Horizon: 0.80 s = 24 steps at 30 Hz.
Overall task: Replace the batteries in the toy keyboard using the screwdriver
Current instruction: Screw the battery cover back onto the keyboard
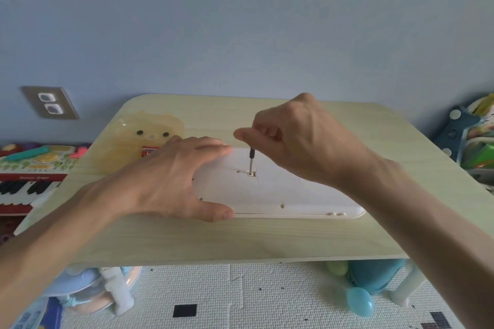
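The white toy keyboard (270,192) lies face down on the pale wooden table (240,238), its underside up. My left hand (173,179) presses flat over the keyboard's left end, thumb at its near edge. My right hand (296,136) pinches the top of a small screwdriver (251,161), which stands upright. Its tip sits in a screw hole at the edge of the battery cover (278,179). The screwdriver's handle is hidden inside my fingers. No batteries are visible.
A translucent yellow bear-faced case (133,139) with a red-labelled item inside sits at the table's back left. Another colourful toy piano (29,179) stands left of the table. Toys lie on the play mat (240,296) below and on a rack (470,136) at right.
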{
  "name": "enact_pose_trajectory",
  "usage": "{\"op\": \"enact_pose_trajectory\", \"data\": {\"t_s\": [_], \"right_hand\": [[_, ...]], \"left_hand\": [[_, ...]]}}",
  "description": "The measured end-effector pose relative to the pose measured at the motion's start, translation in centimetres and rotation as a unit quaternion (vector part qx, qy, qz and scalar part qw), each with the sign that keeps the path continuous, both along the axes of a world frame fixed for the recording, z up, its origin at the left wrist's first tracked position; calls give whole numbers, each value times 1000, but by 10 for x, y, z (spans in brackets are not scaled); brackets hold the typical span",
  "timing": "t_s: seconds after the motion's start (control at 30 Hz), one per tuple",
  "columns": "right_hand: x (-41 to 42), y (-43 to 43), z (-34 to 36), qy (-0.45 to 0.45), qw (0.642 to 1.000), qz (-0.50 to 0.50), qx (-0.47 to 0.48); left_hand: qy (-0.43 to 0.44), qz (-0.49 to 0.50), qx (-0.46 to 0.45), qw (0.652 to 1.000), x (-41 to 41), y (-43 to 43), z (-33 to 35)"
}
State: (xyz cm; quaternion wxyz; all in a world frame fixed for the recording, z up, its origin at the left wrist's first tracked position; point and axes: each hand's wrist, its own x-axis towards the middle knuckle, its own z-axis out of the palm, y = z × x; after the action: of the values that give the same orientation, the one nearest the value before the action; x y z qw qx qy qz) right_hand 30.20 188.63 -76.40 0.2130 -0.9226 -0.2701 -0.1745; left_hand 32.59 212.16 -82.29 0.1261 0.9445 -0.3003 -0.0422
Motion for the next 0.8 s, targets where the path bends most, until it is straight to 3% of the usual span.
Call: {"op": "enact_pose_trajectory", "data": {"t_s": [0.43,0.8], "right_hand": [[-5,-19,17,183,981,-34,62],[-7,-8,8,87,993,-56,48]], "left_hand": [[6,-10,-11,1000,-4,-3,6],[13,-7,-13,1000,-5,-2,6]]}}
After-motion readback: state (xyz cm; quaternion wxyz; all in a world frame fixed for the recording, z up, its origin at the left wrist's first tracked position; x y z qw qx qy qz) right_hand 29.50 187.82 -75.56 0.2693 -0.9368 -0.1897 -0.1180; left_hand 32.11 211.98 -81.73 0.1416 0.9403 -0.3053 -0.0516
